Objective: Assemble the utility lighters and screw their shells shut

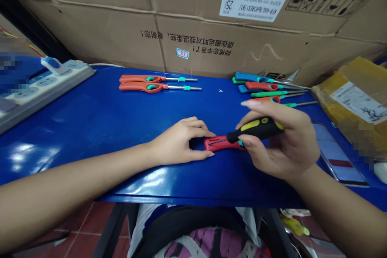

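A red long-nosed lighter [223, 143] lies flat on the blue table [90, 117] in front of me. My left hand [184, 141] pinches the left end of its handle between thumb and fingers. In my right hand [290, 141] is a screwdriver [256, 127] with a black and yellow handle, tilted so that its thin shaft points down-left. The shaft's tip is over or at the slot in the lighter's handle; whether it touches, I cannot tell. The lighter's right end is hidden behind my right hand.
Two orange lighters [142, 86] lie parallel at the back left. Several mixed-colour lighters [263, 85] are heaped at the back right. A phone [340, 153] and a yellow-taped parcel [353, 96] are at the right, a power strip [45, 84] at the left. A large cardboard box [121, 28] walls off the back.
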`<state>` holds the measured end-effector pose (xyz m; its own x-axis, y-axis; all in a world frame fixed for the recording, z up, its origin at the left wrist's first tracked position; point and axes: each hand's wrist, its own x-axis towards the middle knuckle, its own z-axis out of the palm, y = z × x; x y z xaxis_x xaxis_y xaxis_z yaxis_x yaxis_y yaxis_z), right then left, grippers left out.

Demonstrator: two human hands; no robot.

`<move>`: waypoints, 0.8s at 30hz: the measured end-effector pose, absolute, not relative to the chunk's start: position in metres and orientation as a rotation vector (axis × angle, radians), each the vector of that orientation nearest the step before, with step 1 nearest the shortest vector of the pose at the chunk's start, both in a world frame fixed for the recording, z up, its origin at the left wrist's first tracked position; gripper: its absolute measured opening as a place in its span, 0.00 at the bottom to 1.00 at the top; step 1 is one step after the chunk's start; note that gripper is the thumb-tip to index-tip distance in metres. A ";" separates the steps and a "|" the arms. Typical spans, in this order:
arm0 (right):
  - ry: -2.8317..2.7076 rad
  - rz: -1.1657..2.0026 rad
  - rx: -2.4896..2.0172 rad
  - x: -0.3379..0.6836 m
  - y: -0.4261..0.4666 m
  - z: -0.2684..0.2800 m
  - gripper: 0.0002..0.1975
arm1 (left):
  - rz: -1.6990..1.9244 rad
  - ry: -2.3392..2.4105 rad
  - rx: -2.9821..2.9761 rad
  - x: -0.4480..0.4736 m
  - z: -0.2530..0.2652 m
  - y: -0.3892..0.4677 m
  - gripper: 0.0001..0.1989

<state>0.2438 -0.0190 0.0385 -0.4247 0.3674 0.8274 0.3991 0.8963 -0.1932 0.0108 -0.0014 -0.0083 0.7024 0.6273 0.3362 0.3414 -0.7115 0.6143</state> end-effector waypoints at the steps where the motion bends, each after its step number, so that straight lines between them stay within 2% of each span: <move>1: -2.031 -0.126 -0.563 0.245 -0.019 0.038 0.22 | 0.726 0.747 2.389 0.011 -0.008 -0.001 0.18; 4: -1.980 -0.137 -0.603 0.247 -0.019 0.035 0.16 | 0.721 0.752 2.386 0.010 -0.008 -0.001 0.19; 8: -1.999 0.165 -0.641 0.246 -0.020 0.036 0.24 | 0.730 0.728 2.391 0.010 -0.008 -0.001 0.19; 11: -2.023 -0.016 -0.603 0.245 -0.019 0.039 0.22 | 0.738 0.736 2.391 0.011 -0.008 -0.001 0.17; 14: -2.024 -0.260 -0.583 0.248 -0.019 0.040 0.14 | 0.730 0.746 2.388 0.011 -0.008 -0.001 0.17; 16: -2.020 -0.239 -0.596 0.249 -0.020 0.040 0.11 | 0.731 0.744 2.389 0.011 -0.008 -0.001 0.18; 21: -2.048 0.072 -0.572 0.247 -0.024 0.039 0.24 | 0.747 0.733 2.399 0.011 -0.009 0.000 0.18; 24: -2.014 -0.013 -0.633 0.250 -0.025 0.035 0.23 | 0.731 0.743 2.386 0.011 -0.008 -0.001 0.17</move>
<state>0.2498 -0.0252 0.0352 -0.3784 0.4278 0.8209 0.4387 0.8637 -0.2479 0.0109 -0.0008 -0.0080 0.7019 0.6300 0.3324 0.3426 -0.7077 0.6179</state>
